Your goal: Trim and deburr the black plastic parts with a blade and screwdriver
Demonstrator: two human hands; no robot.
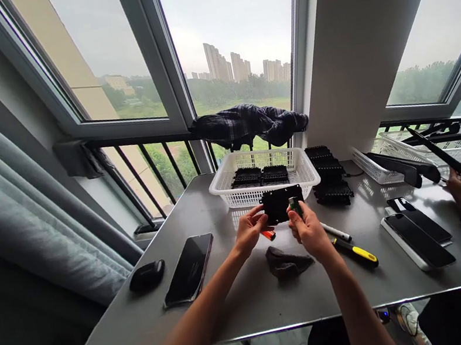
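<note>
In front of the basket (235, 199), the left hand (252, 230) pinches the plate (277, 203) by its edge between the fingers; the fingers of the right hand (307, 225) grip a lighter (294, 204).

Matt panel (276, 206), apparently plastic

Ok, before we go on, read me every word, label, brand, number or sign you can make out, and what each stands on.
No text can be read anywhere.
Small green lighter-like object in the right hand: any print too small.
Flat black plastic piece: no legible marking.
White pen-shaped stick: too small.
Dark-screened phone, left: any marks too faint.
</note>
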